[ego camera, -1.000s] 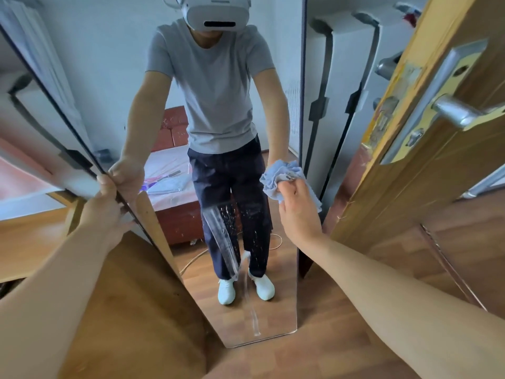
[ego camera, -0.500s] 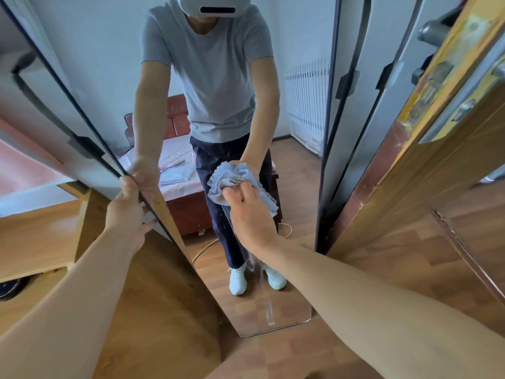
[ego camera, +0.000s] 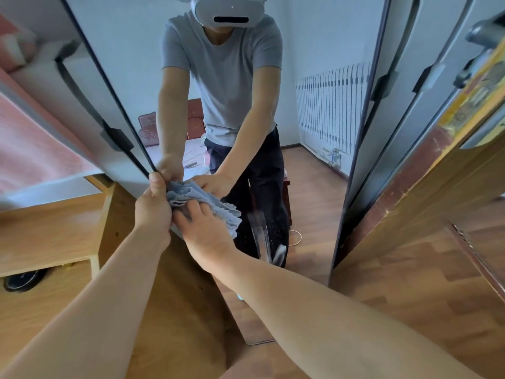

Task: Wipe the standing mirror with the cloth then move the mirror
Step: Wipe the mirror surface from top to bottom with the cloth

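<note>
A tall standing mirror [ego camera: 314, 192] with a thin dark frame fills the middle of the head view and reflects a person in a grey shirt. My left hand [ego camera: 153, 206] grips the mirror's left edge about halfway up. A crumpled light blue cloth [ego camera: 202, 203] is pressed flat against the glass under my right hand [ego camera: 205, 231], right beside my left hand at the left edge. Wet streaks and droplets show on the glass below the cloth.
An open wooden door [ego camera: 437, 214] with a metal handle stands close on the right of the mirror. A wooden cabinet [ego camera: 54, 231] sits at the left, with a dark round object beneath it. Wood flooring [ego camera: 410, 296] lies below.
My right hand has swept the cloth leftward across the glass, from the right edge to the left edge beside my left hand. My view has moved closer and the mirror looks larger.
</note>
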`<state>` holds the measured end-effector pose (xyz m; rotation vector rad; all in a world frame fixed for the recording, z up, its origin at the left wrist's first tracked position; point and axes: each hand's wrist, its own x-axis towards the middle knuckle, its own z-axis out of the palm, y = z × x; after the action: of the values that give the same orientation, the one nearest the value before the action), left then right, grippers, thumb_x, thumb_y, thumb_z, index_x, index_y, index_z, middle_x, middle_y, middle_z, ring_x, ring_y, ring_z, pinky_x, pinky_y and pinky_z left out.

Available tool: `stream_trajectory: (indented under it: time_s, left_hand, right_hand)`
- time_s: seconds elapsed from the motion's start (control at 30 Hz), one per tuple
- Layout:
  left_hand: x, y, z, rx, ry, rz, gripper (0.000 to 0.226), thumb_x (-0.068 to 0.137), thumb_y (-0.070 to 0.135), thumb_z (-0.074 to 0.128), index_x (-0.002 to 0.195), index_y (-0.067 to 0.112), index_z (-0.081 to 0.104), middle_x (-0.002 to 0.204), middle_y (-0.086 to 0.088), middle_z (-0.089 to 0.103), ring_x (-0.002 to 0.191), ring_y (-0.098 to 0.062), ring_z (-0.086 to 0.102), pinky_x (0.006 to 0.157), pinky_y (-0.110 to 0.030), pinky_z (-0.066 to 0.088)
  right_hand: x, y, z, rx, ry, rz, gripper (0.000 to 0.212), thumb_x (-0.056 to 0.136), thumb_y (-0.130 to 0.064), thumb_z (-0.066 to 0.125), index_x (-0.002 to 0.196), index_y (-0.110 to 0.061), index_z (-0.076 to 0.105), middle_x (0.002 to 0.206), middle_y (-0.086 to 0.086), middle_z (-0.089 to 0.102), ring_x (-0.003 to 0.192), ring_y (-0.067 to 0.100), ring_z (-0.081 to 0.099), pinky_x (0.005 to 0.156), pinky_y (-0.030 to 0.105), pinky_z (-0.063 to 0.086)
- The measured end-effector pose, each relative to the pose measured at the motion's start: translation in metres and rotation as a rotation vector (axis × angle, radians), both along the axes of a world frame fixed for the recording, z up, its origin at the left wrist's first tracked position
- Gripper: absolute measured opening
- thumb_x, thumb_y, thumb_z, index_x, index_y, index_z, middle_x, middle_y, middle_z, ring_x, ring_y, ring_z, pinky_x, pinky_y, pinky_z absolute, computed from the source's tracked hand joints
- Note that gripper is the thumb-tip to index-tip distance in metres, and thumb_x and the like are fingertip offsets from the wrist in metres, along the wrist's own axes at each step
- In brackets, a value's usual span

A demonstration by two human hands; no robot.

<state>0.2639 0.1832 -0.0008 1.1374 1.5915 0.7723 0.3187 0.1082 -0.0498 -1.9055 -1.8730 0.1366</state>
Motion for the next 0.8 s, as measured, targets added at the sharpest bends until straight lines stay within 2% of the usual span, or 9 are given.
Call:
stream_trajectory:
  time_s: [0.13,0.23,0.3,0.37,0.4,0.5,0.6,0.73,0.8]
  left_hand:
    - [0.000,-0.001,-0.002,0.044,0.022,0.002,0.045,0.093,0.060,0.029,0.079,0.026,0.056,0.081,0.000,0.061,0.081,-0.017,0.061,0.080,-0.036,0.051]
    - [0.003,-0.006,-0.002,0.094,0.027,0.003,0.043,0.096,0.055,0.027,0.094,0.021,0.055,0.084,0.000,0.060,0.086,-0.018,0.059,0.083,-0.035,0.050]
    - [0.005,-0.008,-0.003,0.116,0.024,0.017,0.041,0.097,0.053,0.027,0.100,0.023,0.054,0.087,0.000,0.059,0.084,-0.017,0.058,0.077,-0.032,0.049]
    - [0.004,-0.008,-0.005,0.122,0.020,0.031,0.041,0.097,0.053,0.027,0.102,0.023,0.056,0.086,0.000,0.060,0.079,-0.015,0.058,0.068,-0.028,0.048]
    - [0.003,-0.009,-0.006,0.122,0.009,0.031,0.042,0.097,0.053,0.028,0.106,0.023,0.057,0.089,-0.001,0.061,0.080,-0.016,0.059,0.069,-0.029,0.049]
    - [0.001,-0.007,-0.016,0.090,-0.047,0.051,0.046,0.095,0.054,0.031,0.123,0.026,0.056,0.110,-0.002,0.063,0.099,-0.022,0.061,0.092,-0.042,0.051]
    - [0.000,-0.009,-0.028,0.037,-0.054,0.086,0.050,0.093,0.057,0.033,0.130,0.029,0.052,0.124,-0.005,0.061,0.110,-0.026,0.060,0.098,-0.045,0.048]
    - [0.006,-0.012,-0.031,0.026,-0.060,0.129,0.050,0.093,0.056,0.034,0.130,0.028,0.053,0.120,-0.005,0.062,0.109,-0.024,0.059,0.098,-0.044,0.048]
    - [0.008,-0.013,-0.031,0.027,-0.063,0.160,0.049,0.094,0.055,0.034,0.130,0.028,0.054,0.117,-0.003,0.061,0.107,-0.022,0.059,0.098,-0.042,0.048]
  right_hand:
    - [-0.002,0.001,-0.007,0.087,-0.073,0.001,0.033,0.078,-0.012,0.066,0.109,-0.008,0.059,0.103,0.018,0.054,0.091,0.037,0.054,0.059,0.046,0.053]
    - [0.003,0.001,-0.010,0.115,-0.104,0.023,0.036,0.067,-0.017,0.077,0.099,-0.011,0.063,0.094,0.013,0.059,0.082,0.032,0.060,0.052,0.040,0.053]
    - [0.008,-0.001,-0.008,0.120,-0.100,0.040,0.039,0.065,-0.017,0.079,0.101,-0.011,0.063,0.095,0.013,0.060,0.084,0.032,0.060,0.054,0.039,0.053]
    - [0.013,-0.004,-0.008,0.109,-0.091,0.046,0.038,0.071,-0.014,0.075,0.106,-0.011,0.061,0.102,0.014,0.059,0.090,0.033,0.057,0.059,0.040,0.052]
    - [0.017,-0.006,-0.009,0.110,-0.096,0.038,0.038,0.073,-0.014,0.073,0.109,-0.011,0.061,0.104,0.014,0.058,0.093,0.033,0.057,0.061,0.040,0.052]
    - [0.032,-0.013,-0.013,0.155,-0.143,-0.025,0.037,0.070,-0.018,0.074,0.105,-0.016,0.063,0.097,0.009,0.059,0.084,0.028,0.059,0.055,0.034,0.052]
    - [0.051,-0.020,-0.020,0.205,-0.162,-0.079,0.026,0.076,-0.013,0.065,0.101,-0.017,0.063,0.091,0.008,0.057,0.078,0.026,0.057,0.050,0.032,0.049]
    - [0.079,-0.034,-0.027,0.249,-0.192,-0.132,0.019,0.082,-0.013,0.053,0.099,-0.015,0.060,0.089,0.010,0.056,0.077,0.028,0.057,0.050,0.033,0.049]
    - [0.093,-0.043,-0.027,0.273,-0.197,-0.159,0.025,0.082,-0.015,0.042,0.098,-0.014,0.060,0.089,0.011,0.057,0.076,0.028,0.058,0.049,0.033,0.049]
